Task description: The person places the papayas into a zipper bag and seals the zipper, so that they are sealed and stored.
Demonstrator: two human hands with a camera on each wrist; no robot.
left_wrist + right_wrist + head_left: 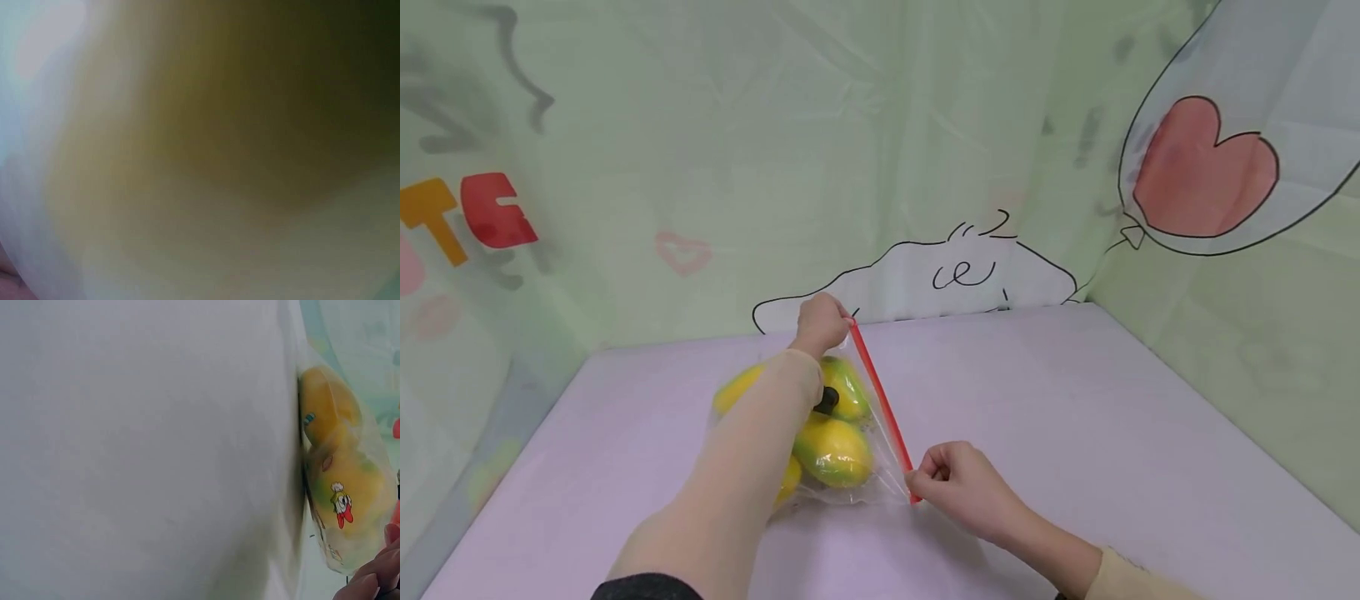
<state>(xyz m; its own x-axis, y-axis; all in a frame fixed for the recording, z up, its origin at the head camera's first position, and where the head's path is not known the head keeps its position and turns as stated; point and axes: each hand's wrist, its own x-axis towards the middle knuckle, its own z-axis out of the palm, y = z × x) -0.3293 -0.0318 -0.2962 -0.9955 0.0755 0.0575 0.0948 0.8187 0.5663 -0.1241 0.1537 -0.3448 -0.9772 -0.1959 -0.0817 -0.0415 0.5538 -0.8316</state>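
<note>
A clear plastic zip bag (886, 458) lies on the table with several yellow-green mangoes (837, 454) inside. Along its right side runs a red zip strip (880, 392), slanting towards me. My left hand (823, 319) pinches the strip's far end, its forearm crossing over the bag and hiding part of the fruit. At the near end, my right hand (964, 487) pinches the corner of the strip between thumb and finger. Small cartoon prints show on the bag in the right wrist view, with fingertips (369, 584) by its edge. The left wrist view is a yellowish blur.
The pale lilac table (1037, 400) extends around the bag. Behind it hangs a light green curtain (850, 167) with drawn figures. A large balloon with a red heart (1206, 171) is printed at the right.
</note>
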